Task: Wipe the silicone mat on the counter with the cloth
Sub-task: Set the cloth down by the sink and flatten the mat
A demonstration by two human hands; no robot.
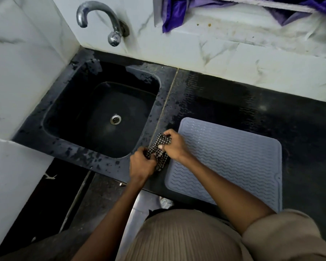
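Note:
A grey silicone mat point(233, 159) with wavy ridges lies flat on the black counter point(233, 102), near its front edge. A black-and-white checked cloth point(159, 149) is bunched up just left of the mat's left edge, above the strip of counter between sink and mat. My left hand point(142, 163) grips the cloth's lower end. My right hand point(174, 146) holds its upper end, with the wrist over the mat's left border. Both hands hide much of the cloth.
A black sink point(102, 113) with a steel drain point(115, 119) sits left of the mat, its rim wet in patches. A chrome tap point(102, 21) juts from the marble wall. Purple fabric point(179, 12) hangs at the back. Wet streaks mark the counter behind the mat.

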